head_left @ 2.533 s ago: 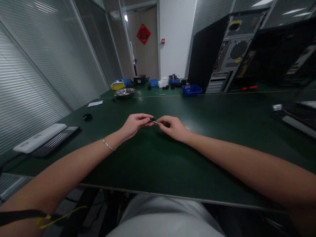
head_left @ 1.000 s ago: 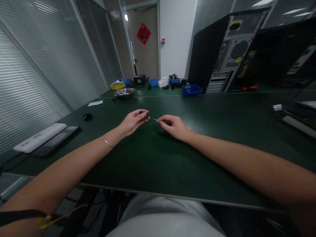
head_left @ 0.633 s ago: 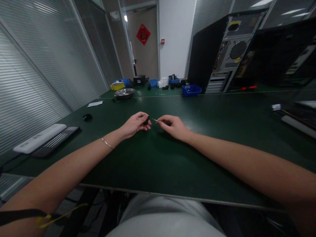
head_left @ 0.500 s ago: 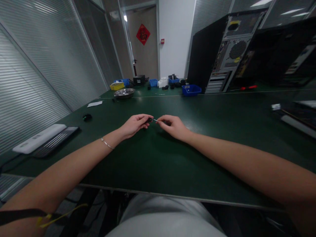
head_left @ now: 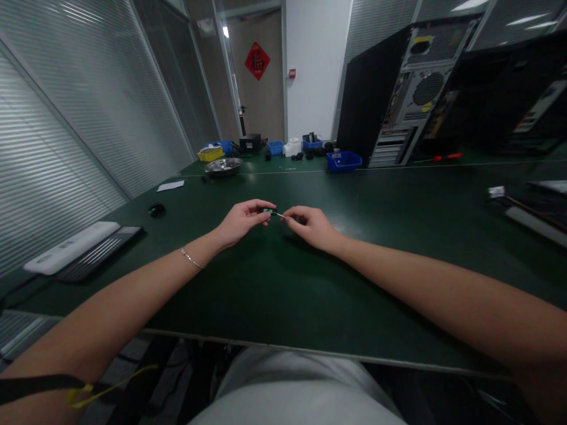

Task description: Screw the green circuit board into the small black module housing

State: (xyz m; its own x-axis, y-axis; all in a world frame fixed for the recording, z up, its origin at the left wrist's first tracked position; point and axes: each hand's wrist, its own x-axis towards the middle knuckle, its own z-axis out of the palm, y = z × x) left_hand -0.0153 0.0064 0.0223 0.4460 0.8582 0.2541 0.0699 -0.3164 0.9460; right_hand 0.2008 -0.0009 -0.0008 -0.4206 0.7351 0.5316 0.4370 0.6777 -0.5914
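In the middle of the green tabletop, my left hand holds the black-and-green handle of what looks like a small screwdriver between thumb and fingers. A thin metal shaft points from the handle toward my right. The thumb and index finger of my right hand pinch the shaft's far end. Its tip is too small to make out, and part of the handle is hidden by my left fingers. Both hands hover just over or rest lightly on the table; I cannot tell which.
A keyboard and a black mouse lie at the left. Farther back are a round metal dish, a yellow bin and a blue bin. A computer tower stands at the back right.
My left fingers have loosened and shifted on the handle, so more of its green shows. My right hand stays nearly in place at the shaft.
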